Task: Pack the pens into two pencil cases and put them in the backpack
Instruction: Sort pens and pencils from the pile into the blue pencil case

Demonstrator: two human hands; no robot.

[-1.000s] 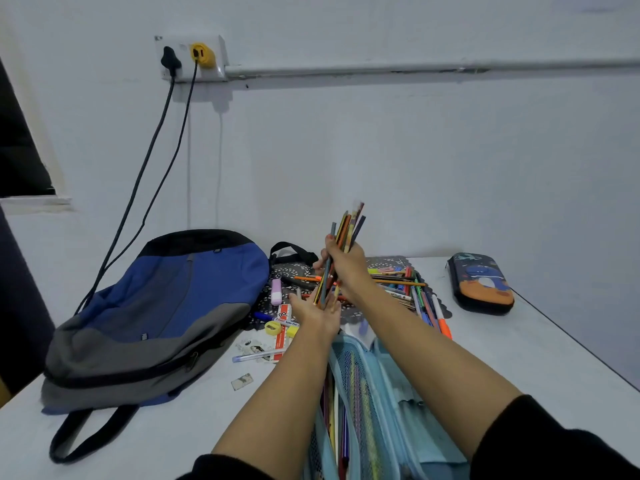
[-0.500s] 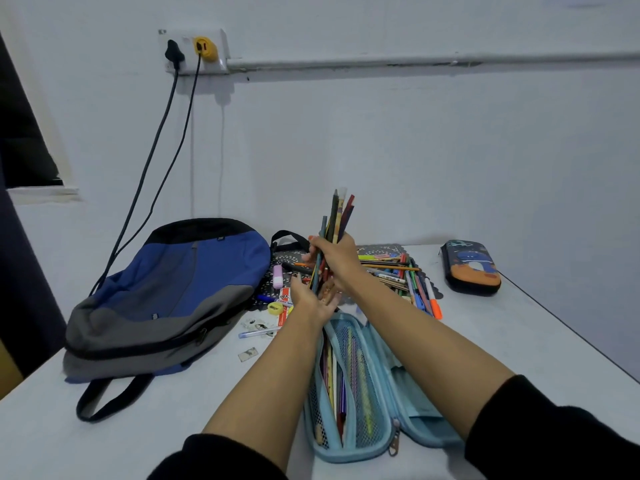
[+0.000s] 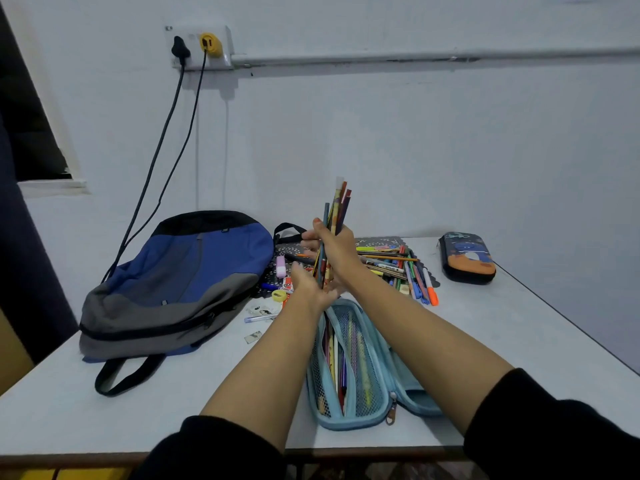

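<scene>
While I watch through the head camera, the white table [image 3: 519, 341] fills the lower half of the frame and runs back to a pale wall. On its left side the blue and grey backpack [image 3: 180, 282] lies flat, with a black strap looping toward the near edge. Low in the centre, the light blue pencil case [image 3: 367, 375] lies unzipped and spread open, with several pens and pencils tucked behind its mesh pocket; both forearms reach over it. At the far right of the table, well apart from the rest, the dark pencil case [image 3: 465, 258] with an orange patch lies closed. Between it and the backpack, mid-frame, a loose pile of pens [image 3: 391, 265] sprawls across a dark speckled cloth [image 3: 381, 241]. Just above the far end of the open case, the right hand [image 3: 337, 247] has its fingers curled tight round a bundle of pencils [image 3: 337, 209], which stands nearly upright with its tips fanned toward the wall. The left hand [image 3: 311, 289] sits directly beneath, fingers loosely spread and palm against the bundle's lower ends, gripping nothing that I can see. An orange marker [image 3: 432, 294] lies at the pile's right edge. Left of the hands, beside the backpack, are a small pink eraser [image 3: 280, 266] and a yellow sharpener [image 3: 278, 295].
</scene>
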